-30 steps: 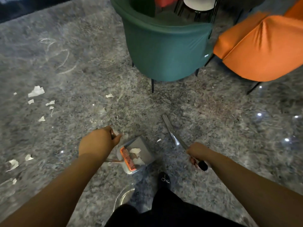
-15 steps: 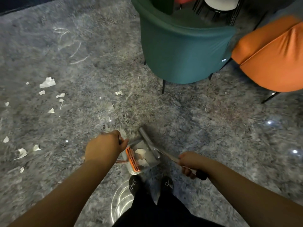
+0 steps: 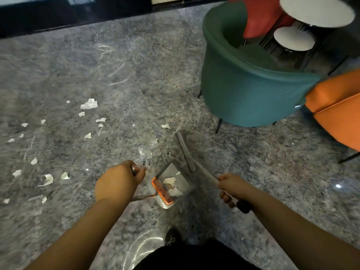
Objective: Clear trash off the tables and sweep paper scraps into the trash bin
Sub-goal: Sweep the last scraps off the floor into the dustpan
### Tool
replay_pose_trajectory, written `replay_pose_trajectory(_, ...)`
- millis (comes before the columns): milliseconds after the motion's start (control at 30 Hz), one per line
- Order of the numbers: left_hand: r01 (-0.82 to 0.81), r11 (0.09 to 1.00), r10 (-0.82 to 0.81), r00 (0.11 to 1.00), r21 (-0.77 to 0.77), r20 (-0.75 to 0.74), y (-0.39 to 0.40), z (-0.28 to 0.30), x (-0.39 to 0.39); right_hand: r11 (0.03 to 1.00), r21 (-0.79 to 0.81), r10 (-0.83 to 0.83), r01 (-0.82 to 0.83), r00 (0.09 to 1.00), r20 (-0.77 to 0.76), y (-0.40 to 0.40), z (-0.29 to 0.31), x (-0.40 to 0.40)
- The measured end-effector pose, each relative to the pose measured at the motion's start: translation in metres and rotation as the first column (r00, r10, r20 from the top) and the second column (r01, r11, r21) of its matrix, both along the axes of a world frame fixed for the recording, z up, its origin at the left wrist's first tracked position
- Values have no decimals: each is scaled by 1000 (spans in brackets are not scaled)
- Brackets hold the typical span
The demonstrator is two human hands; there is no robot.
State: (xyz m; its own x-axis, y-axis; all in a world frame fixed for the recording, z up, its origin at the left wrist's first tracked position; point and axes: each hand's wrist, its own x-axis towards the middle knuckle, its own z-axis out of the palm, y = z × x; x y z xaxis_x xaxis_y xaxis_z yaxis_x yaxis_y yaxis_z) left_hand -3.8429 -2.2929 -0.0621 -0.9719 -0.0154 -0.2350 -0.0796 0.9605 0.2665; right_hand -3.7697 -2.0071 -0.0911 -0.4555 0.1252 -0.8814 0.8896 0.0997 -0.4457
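My left hand grips the top of the dustpan's metal handle. The grey dustpan with an orange comb edge stands on the floor in front of my feet and holds a few white paper scraps. My right hand grips the broom handle. The grey broom head lies on the floor just beyond the dustpan's open mouth. Several torn paper scraps are scattered over the grey marble floor to the left, and one scrap lies just ahead of the broom head.
A teal armchair stands ahead to the right with an orange chair beside it. Behind them are round white tables and a red seat. A dark wall base runs along the far edge. My black shoe is below the dustpan.
The view has swung left and up, bringing more scraps into sight. The broom head has moved from over the dustpan out onto the floor ahead of it. Both hands keep their grips.
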Motion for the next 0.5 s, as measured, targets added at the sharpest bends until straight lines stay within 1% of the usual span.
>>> replay_pose_trajectory(100,-93,996,93,996,13,-12,-23,5,-15,999,42,2,-1,999,-33,-7,-3,-34)
replay_pose_trajectory(233,-200,979,200,980,25,0,-51,12,-38,999,49,8,-4,997,-72,-7,-15,-78)
replay_pose_trajectory(367,-302,953,302,953,-17,15,-72,14,-69,998,58,18,-16,999,-44,-4,-32,-135)
replay_pose_trajectory(500,-389,919,391,920,-64,26,-86,14,-104,989,105,101,-101,995,4,1,-46,-208)
